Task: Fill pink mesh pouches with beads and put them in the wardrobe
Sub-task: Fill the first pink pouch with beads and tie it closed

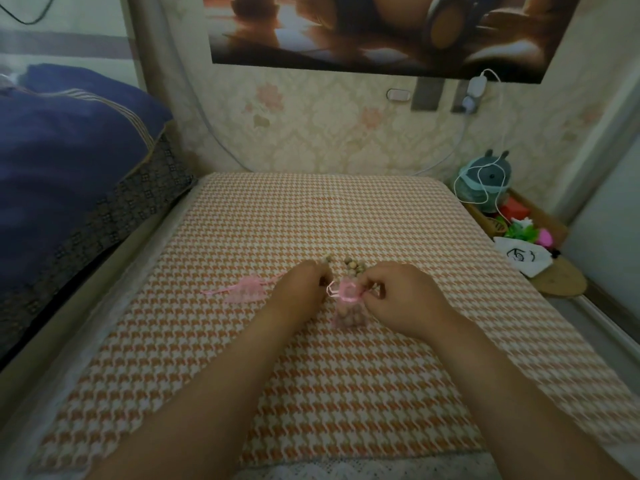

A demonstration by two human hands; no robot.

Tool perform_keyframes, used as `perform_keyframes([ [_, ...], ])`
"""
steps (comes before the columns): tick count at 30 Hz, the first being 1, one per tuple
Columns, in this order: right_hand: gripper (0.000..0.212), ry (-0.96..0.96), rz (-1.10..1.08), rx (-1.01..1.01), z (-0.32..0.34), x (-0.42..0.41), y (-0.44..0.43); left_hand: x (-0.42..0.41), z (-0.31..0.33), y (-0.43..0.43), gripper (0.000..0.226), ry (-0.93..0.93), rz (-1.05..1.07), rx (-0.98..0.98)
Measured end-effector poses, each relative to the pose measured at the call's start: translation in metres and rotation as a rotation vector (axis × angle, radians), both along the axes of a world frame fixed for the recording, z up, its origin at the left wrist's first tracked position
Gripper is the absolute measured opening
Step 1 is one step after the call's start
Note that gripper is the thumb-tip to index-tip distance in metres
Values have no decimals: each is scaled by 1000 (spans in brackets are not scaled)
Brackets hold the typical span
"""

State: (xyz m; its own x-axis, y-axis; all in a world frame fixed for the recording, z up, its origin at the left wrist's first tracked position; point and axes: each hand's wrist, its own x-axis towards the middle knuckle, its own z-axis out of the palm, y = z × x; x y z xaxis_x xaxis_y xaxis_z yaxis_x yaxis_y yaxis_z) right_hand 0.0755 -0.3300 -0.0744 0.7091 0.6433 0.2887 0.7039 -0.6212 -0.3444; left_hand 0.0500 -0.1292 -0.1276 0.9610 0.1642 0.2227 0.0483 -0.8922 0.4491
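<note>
A pink mesh pouch (348, 308) holding tan beads stands on the checked cloth between my hands, its neck gathered. My left hand (304, 289) pinches the pink drawstring on the pouch's left side. My right hand (398, 296) pinches the drawstring on its right side. A small heap of loose tan beads (349, 264) lies just behind the pouch, partly hidden by my fingers. A second pink mesh pouch (244, 289) lies flat to the left, its ribbon trailing out.
The orange-and-white checked cloth (311, 393) covers the surface. A dark blue quilt (69, 150) is piled at the left. At the right edge sit a plush toy (485, 178), a white cable, colourful items and a white pouch (523, 259). The wallpapered wall stands behind.
</note>
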Motion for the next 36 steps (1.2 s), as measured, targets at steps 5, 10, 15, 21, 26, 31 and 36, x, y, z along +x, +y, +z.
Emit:
perform_keyframes([
  [5,14,19,-5,13,2,-2,-4,-9,42,-12,15,-201,25,-333],
  [10,13,16,-46,-10,3,1,-4,-28,64,-28,8,-193,-111,-301],
  [15,9,51,-55,12,5,-2,-2,-32,48,-23,14,-144,-165,-209],
  [21,12,43,-47,7,4,-3,0,-21,44,-11,18,-220,-26,-294],
  [26,14,56,-41,14,1,0,1,-11,24,12,21,-167,32,-199],
  [31,12,50,-22,30,4,-2,5,2,4,18,30,-101,-90,-58],
  [36,11,53,-19,27,0,0,6,11,-5,19,34,-27,-153,111],
])
